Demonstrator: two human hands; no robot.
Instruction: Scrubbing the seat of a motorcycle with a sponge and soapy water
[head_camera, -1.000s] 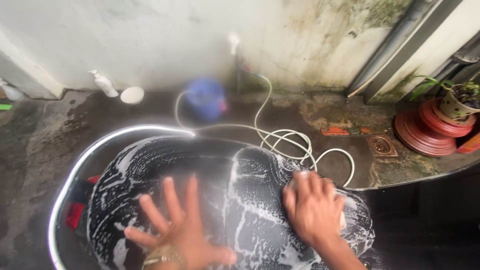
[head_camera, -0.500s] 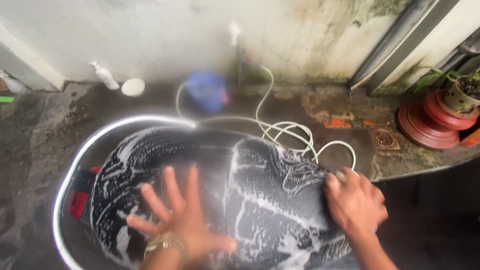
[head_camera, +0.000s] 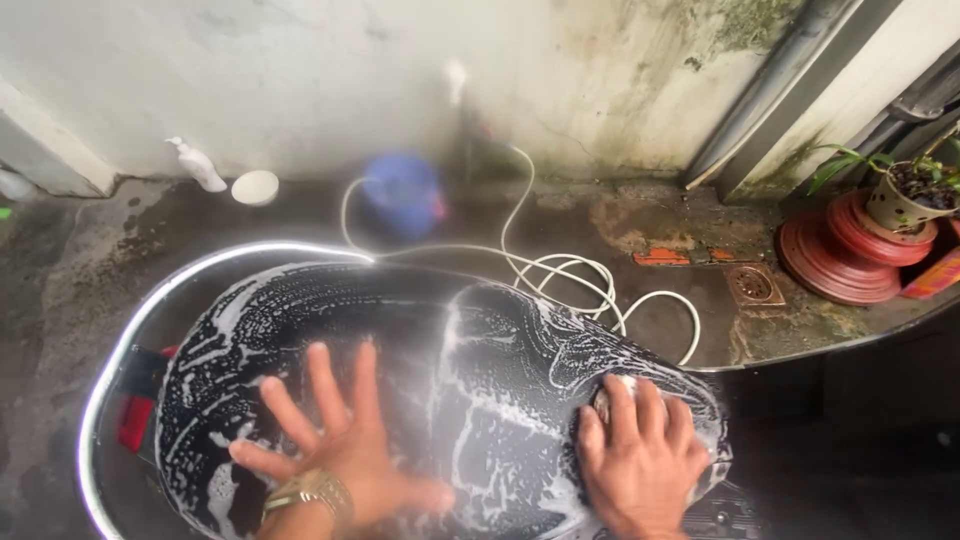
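Nearest the camera, the black soapy seat (head_camera: 460, 400) of a scooter fills the lower middle of the view, streaked with white foam. The left hand (head_camera: 340, 450) lies flat on the near left part of the seat, fingers spread wide apart and palm down, holding nothing; a gold-coloured watch (head_camera: 305, 492) sits at its wrist. The right hand (head_camera: 645, 460) presses on the near right end of the seat, fingers close together and curved over a pale sponge (head_camera: 610, 392), of which only a small edge shows past the fingertips.

A chrome rail (head_camera: 120, 350) curves around the left and far side of the seat, and a red lamp (head_camera: 135, 425) shows between the rail and the seat's left edge.

Beyond the seat, on the wet concrete floor (head_camera: 80, 260), a white hose (head_camera: 560, 275) lies in loose coils just past the seat's far right edge. A floor drain (head_camera: 752, 286) sits to the right of the coils. Farther off, behind the seat, stand a blurred blue bucket (head_camera: 403, 195), a white lid (head_camera: 254, 187) and a white pump bottle (head_camera: 198, 165) lying near the stained wall (head_camera: 350, 70). Far right of the seat, a potted plant (head_camera: 905, 195) rests on stacked red saucers (head_camera: 845, 250).
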